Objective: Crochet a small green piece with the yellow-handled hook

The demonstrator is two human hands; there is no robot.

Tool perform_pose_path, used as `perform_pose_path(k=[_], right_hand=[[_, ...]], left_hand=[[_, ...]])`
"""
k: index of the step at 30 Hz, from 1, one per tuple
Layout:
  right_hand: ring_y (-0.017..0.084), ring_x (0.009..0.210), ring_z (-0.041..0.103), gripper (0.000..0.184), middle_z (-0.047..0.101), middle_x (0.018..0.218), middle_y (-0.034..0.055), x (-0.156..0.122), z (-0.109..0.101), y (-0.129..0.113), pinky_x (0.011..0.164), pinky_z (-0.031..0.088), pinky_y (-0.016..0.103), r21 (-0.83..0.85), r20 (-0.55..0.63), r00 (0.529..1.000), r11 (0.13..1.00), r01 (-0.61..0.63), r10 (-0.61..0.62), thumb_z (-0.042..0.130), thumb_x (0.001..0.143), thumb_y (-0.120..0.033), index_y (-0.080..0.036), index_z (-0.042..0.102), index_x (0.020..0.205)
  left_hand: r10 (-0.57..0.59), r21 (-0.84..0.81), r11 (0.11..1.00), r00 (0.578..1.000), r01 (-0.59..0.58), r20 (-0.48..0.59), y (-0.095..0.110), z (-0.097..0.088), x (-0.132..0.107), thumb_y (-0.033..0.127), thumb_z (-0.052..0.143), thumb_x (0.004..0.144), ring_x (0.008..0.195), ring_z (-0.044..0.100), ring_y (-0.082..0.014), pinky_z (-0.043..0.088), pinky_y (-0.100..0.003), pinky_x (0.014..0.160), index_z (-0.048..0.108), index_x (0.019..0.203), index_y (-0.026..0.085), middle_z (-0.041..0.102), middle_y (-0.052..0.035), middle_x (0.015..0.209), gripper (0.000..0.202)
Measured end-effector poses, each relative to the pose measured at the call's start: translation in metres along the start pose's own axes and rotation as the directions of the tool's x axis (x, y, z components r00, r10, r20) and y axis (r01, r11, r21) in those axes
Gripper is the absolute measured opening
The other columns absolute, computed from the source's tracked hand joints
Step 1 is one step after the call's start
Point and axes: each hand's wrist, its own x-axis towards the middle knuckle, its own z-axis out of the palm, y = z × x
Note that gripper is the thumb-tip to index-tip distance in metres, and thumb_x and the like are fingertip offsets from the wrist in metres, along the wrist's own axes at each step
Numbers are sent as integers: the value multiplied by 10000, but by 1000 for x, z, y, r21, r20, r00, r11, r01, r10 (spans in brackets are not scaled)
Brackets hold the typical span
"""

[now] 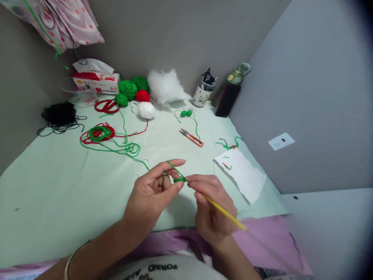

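Note:
My left hand (153, 192) pinches a small green crochet piece (179, 179) between thumb and fingers, with green yarn (128, 149) running over the raised forefinger. Closed around a yellow crochet hook (224, 212), my right hand (211, 206) keeps the hook's tip at the green piece. Both hands hover above the near part of the pale green tabletop (58, 186). The yarn trails back to loose coils on the table.
At the back lie green yarn balls (128, 88), a red ball (142, 95), white stuffing (166, 87), a tissue box (96, 81), red scissors (106, 105), black cord (60, 116) and a jar (203, 93). Small snips (190, 137) and white paper (241, 173) lie right.

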Motion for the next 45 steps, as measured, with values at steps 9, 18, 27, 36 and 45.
perform_pose_path(k=[9, 18, 27, 36, 45], right_hand=[[166, 792, 690, 261, 761, 939, 30, 7, 6, 6, 698, 598, 318, 383, -94, 942, 885, -264, 322, 560, 1058, -158, -285, 786, 1092], [171, 885, 737, 301, 786, 1017, 36, 5, 10, 3, 737, 622, 304, 171, -71, 979, 970, -175, 189, 626, 1013, -106, -301, 792, 1172], [137, 670, 665, 199, 739, 860, 19, 13, 1, 8, 629, 581, 291, 489, -103, 892, 803, -340, 440, 617, 1043, -203, -263, 803, 1003], [144, 711, 708, 178, 791, 892, 37, 11, 7, 11, 670, 602, 289, 602, 44, 848, 664, -444, 528, 648, 1041, -322, -244, 799, 989], [150, 797, 741, 217, 792, 966, 30, 8, -1, -1, 728, 623, 303, 434, -15, 909, 821, -370, 417, 541, 1083, -207, -246, 754, 1076]], left_hand=[[-243, -325, 900, 953, 291, 182, 6, -6, 11, 201, 885, 836, 432, 249, 12, 229, -134, 419, 801, 1194, 178, 487, 103, 617, 368], [-138, -168, 974, 984, 155, 110, 0, -3, 6, 282, 924, 813, 466, 453, -1, 328, -142, 439, 826, 1183, 252, 644, 44, 788, 383], [-238, -327, 901, 955, 285, 178, 6, -5, 12, 178, 891, 810, 438, 300, 11, 252, -133, 409, 842, 1113, 187, 510, 86, 649, 307], [-156, -196, 962, 971, 191, 181, 3, -2, 5, 268, 870, 848, 422, 465, -16, 345, -186, 414, 834, 1105, 229, 705, 13, 824, 262], [-100, -62, 993, 992, 105, 81, 4, -6, 3, 243, 857, 854, 455, 506, -23, 410, -174, 437, 843, 1107, 256, 641, 40, 814, 254]])
